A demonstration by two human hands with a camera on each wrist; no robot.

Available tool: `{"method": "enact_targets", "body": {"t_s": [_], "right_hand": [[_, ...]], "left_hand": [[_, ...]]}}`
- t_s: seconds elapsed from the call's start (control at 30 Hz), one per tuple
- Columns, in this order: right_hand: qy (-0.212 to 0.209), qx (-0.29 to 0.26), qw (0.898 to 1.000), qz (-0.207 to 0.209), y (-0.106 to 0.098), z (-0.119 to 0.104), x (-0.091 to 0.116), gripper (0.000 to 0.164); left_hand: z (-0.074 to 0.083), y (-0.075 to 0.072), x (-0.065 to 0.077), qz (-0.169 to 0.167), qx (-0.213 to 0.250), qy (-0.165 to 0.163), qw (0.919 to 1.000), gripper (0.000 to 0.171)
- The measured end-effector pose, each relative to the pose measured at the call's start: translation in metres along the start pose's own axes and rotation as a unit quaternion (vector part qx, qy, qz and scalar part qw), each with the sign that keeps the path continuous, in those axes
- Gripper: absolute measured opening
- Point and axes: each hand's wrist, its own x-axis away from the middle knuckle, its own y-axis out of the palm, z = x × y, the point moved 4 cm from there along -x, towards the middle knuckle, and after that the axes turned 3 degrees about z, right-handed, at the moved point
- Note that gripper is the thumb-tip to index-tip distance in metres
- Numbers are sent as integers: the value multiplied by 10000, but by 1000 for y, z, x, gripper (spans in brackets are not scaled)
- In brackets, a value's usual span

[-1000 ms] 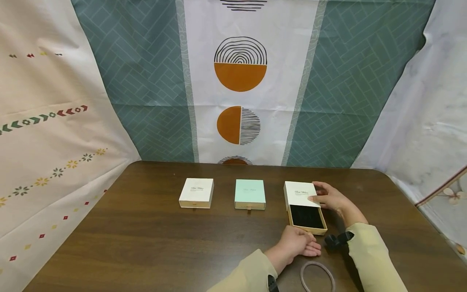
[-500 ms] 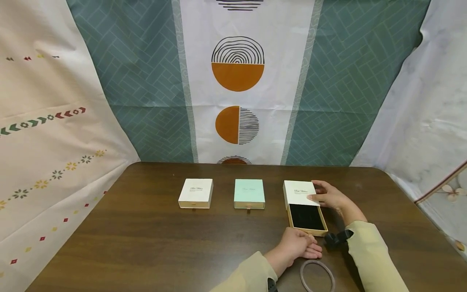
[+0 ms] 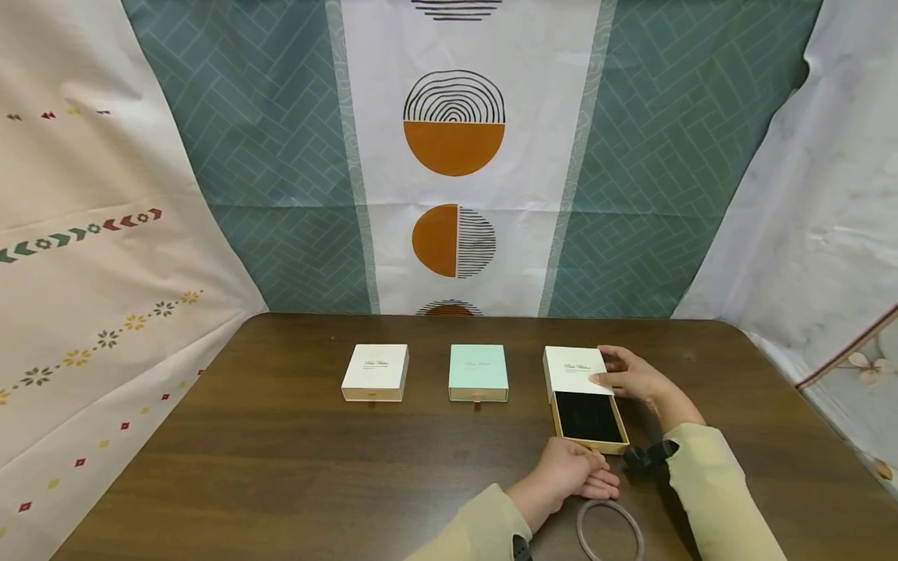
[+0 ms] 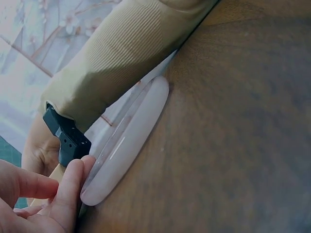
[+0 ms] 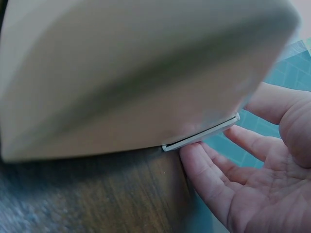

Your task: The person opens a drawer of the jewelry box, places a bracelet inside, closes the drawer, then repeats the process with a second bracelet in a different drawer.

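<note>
In the head view a white slide-out gift box (image 3: 574, 370) stands at the right, its gold-edged, black-lined drawer (image 3: 592, 418) pulled far out towards me. My right hand (image 3: 640, 382) grips the white cover, thumb on top and fingers along the right side; the right wrist view shows those fingers (image 5: 201, 167) against the box's edge. At the drawer's front, my left hand (image 3: 561, 471) pinches it near the pull tab, which is hidden by the fingers. A pale mauve bangle (image 3: 606, 503) lies just below the left hand, also large in the left wrist view.
A second white box (image 3: 375, 370) and a mint-green box (image 3: 479, 370), both with drawers pushed in, stand further left in the same row on the brown wooden table (image 3: 281, 467). Patterned cloths (image 3: 295, 195) hang behind and at both sides.
Hands, drawer and bangle keep their places against each other. The whole head view has shifted slightly left.
</note>
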Motion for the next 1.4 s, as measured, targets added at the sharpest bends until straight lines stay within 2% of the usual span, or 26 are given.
{"method": "enact_targets", "body": {"t_s": [0.3, 0.5, 0.87, 1.03, 1.13, 1.2, 1.3, 1.4], "right_hand": [[56, -94, 9999, -5, -1, 1, -2, 83], [41, -111, 9999, -11, -2, -1, -1, 82], [24, -163, 9998, -69, -1, -1, -1, 80], [58, -225, 9997, -55, 0, 0, 0, 80], [54, -286, 9995, -73, 0, 1, 1, 81], [34, -244, 9997, -73, 0, 1, 1, 81], [17, -161, 9999, -41, -2, 1, 0, 81], [-1, -123, 9999, -40, -3, 1, -2, 81]], "left_hand": [[1, 1, 1, -66, -43, -99, 9999, 15], [4, 1, 2, -82, -237, -62, 9997, 15], [14, 1, 6, -132, -1041, 304, 9940, 17], [21, 0, 10, -426, -1488, 405, 9871, 15], [26, -1, 11, -756, -1862, 548, 9781, 14], [30, -2, 11, -1020, -2190, 807, 9670, 14], [38, -1, 12, -1376, -2796, 1303, 9412, 15], [44, 0, 13, -1636, -3404, 1616, 9117, 20]]}}
